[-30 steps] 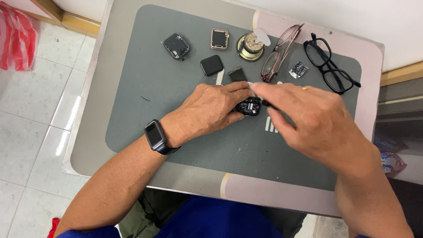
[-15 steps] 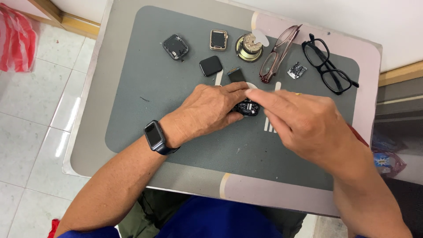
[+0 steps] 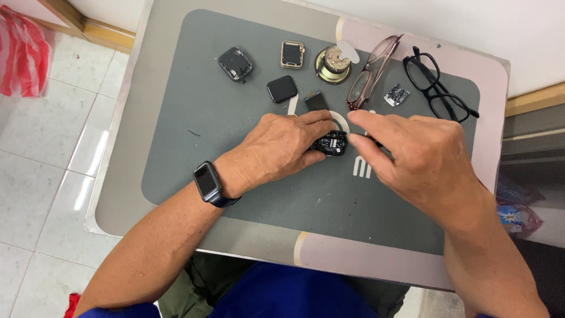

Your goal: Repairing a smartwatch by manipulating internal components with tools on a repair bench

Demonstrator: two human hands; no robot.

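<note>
My left hand point(image 3: 282, 147) rests on the grey mat point(image 3: 194, 118) and grips a small opened black watch body point(image 3: 331, 142) between thumb and fingers. My right hand point(image 3: 418, 159) is right beside it on the right, its fingers pinched at the watch body's right edge; whatever thin tool it holds is hidden by the fingers. A dark smartwatch point(image 3: 207, 181) is on my left wrist.
Along the mat's far side lie a dark watch case point(image 3: 235, 63), a gold-framed watch case point(image 3: 292, 53), a black square screen point(image 3: 282, 89), a round brass part point(image 3: 333, 63), brown glasses point(image 3: 371, 73), a small circuit board point(image 3: 396, 95) and black glasses point(image 3: 438, 88). A red bag point(image 3: 23, 53) lies on the floor.
My right hand has shifted slightly and its fingers now cover the thin tool tip seen earlier. The left hand keeps its grip on the watch body.
</note>
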